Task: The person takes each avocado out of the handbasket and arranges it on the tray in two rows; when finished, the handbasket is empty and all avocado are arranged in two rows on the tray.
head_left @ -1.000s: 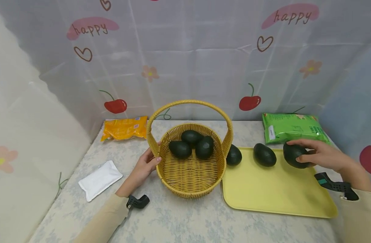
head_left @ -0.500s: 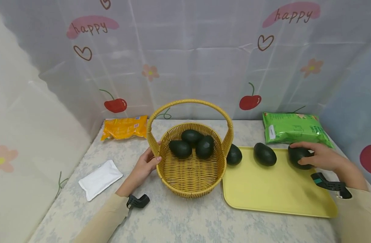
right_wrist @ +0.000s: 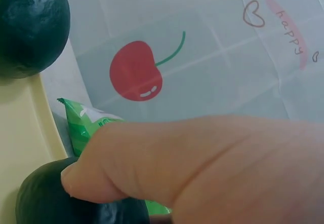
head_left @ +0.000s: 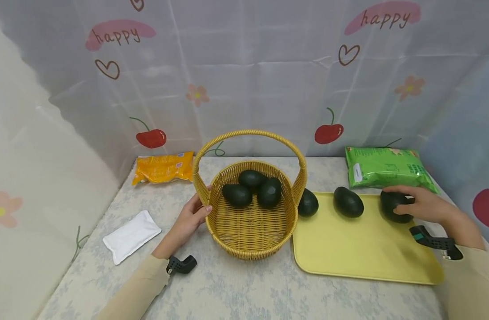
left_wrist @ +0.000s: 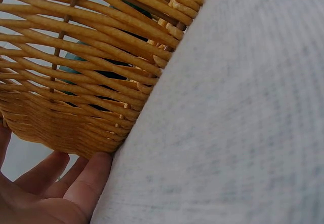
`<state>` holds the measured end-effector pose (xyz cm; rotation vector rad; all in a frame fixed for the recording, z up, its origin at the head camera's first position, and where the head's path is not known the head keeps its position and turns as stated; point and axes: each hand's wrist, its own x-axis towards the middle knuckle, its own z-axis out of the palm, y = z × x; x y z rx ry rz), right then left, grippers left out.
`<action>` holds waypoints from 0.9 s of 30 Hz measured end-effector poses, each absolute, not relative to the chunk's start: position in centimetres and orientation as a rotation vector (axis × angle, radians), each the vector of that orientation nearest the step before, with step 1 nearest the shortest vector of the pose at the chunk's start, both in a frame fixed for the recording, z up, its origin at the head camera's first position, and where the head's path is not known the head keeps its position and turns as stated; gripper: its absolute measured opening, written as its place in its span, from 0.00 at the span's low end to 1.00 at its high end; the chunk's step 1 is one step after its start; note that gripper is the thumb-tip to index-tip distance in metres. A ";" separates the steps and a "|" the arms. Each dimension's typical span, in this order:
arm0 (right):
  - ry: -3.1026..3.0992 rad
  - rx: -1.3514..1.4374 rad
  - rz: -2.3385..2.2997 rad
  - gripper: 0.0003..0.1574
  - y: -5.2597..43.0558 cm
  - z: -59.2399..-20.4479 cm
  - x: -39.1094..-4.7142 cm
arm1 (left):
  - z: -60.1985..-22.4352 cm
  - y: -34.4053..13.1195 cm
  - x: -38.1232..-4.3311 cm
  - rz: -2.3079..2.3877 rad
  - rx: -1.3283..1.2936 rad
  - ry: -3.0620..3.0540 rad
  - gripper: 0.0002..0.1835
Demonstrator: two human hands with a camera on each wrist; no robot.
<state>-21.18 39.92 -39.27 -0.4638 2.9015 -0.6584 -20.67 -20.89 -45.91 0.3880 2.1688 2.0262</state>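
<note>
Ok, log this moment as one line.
left grip: touches basket on its left | right grip: holds avocado at tray corner | basket: three avocados | tray: two other avocados

Count six dark green avocados (head_left: 237,196) in your work area: three inside the wicker basket (head_left: 252,256) and three outside it, along the far side of the yellow tray (head_left: 364,253). You have one basket, on the left of one tray. Count three packets: one orange packet (head_left: 164,168) at far left, one white packet (head_left: 131,237) at near left, one green packet (head_left: 388,168) at far right. Confirm two hands: your left hand (head_left: 191,218) and your right hand (head_left: 424,205).
</note>
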 end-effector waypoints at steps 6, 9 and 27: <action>2.917 -0.480 -0.673 0.32 40.1 -39.2 -21.3 | -45.7 -20.9 -20.6 2.024 0.388 2.177 0.36; 2.923 -0.467 -0.669 0.33 40.0 -39.2 -21.2 | -45.7 -20.8 -20.6 2.021 0.397 2.182 0.36; 2.902 -0.380 -0.689 0.39 39.0 -37.0 -19.8 | -45.8 -20.9 -20.5 2.031 0.452 2.171 0.35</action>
